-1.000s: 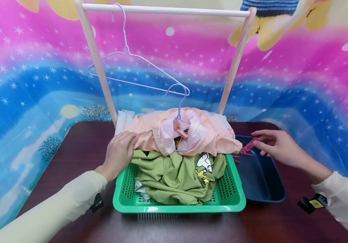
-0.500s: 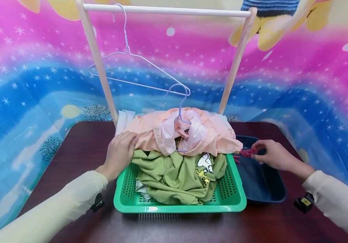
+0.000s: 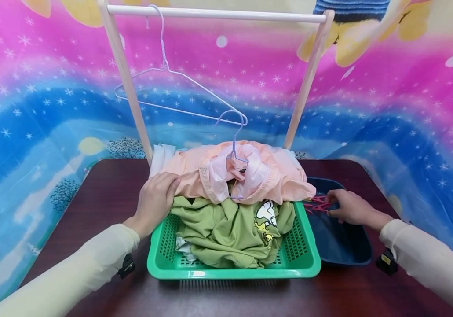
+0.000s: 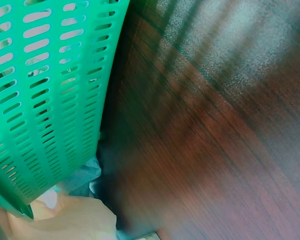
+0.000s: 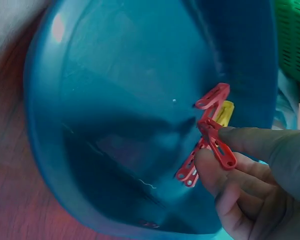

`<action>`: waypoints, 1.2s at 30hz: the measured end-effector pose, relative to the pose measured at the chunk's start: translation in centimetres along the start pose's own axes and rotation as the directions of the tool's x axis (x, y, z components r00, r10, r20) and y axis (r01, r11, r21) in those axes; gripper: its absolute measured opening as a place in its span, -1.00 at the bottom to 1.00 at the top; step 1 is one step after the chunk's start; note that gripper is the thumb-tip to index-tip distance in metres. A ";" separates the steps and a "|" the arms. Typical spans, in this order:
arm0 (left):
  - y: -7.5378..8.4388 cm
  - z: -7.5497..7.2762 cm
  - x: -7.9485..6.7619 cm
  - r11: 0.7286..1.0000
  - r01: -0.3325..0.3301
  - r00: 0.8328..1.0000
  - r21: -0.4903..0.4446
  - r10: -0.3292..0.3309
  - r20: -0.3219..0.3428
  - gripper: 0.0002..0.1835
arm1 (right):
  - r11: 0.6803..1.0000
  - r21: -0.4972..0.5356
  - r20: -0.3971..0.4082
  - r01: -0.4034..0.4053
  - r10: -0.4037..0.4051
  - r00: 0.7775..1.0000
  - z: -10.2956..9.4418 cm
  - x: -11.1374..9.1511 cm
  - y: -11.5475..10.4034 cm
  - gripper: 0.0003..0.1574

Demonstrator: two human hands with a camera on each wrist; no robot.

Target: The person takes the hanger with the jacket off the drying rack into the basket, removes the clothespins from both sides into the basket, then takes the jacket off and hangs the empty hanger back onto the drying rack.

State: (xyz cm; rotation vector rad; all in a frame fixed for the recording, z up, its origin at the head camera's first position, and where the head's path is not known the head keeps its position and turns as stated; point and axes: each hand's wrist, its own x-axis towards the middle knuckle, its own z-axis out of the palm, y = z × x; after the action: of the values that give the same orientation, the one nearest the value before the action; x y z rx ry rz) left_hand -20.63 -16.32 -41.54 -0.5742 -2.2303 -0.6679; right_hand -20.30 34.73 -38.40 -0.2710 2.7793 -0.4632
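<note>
My right hand [image 3: 351, 207] is inside the dark blue basin [image 3: 345, 246], to the right of the green basket [image 3: 232, 274]. In the right wrist view its thumb and fingers pinch a red clothespin [image 5: 217, 142]. More red clothespins [image 5: 186, 165] and a yellow clothespin [image 5: 226, 114] lie just beyond it in the basin. My left hand [image 3: 156, 200] rests with lightly bent fingers on the left end of a pale pink shirt [image 3: 188, 180], by the basket's left rim. A lavender wire hanger [image 3: 234, 138] stands up out of the shirt's collar.
A crumpled green garment [image 3: 226, 233] with a cartoon print lies in the basket. Behind it stands a wooden rack [image 3: 214, 13], with a lavender hanger [image 3: 199, 81] on its rail. A patterned cloth backdrop [image 3: 420, 114] closes off the back of the dark wood table [image 3: 104, 193].
My right hand has moved down and slightly left into the basin, lowering the red clothespin to the others. The left hand, shirt and hangers have stayed in place.
</note>
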 end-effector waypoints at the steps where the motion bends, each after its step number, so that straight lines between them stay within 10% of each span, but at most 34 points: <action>1: 0.0 0.0 0.0 1.000 0.000 1.000 0.000 0.000 -0.001 -0.89 | 1.000 -0.007 0.002 0.001 -0.001 1.000 0.1 0.1 0.0 -0.49; 17: 0.1 0.0 0.2 1.000 0.001 1.000 -0.003 -0.001 0.007 -0.88 | 0.997 -0.071 0.120 -0.044 0.052 0.991 0.9 0.1 0.7 -0.74; 36: 0.0 -0.1 0.0 1.000 0.006 1.000 0.004 -0.006 0.012 -0.89 | 0.995 -0.097 -0.033 0.009 -0.013 0.999 0.3 0.5 -0.7 -0.47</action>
State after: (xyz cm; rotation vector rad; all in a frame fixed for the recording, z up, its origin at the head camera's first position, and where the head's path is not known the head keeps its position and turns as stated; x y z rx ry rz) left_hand -20.57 -16.40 -41.52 -0.5710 -2.2451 -0.6652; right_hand -20.56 33.87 -38.56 -0.3036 2.8387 -0.3387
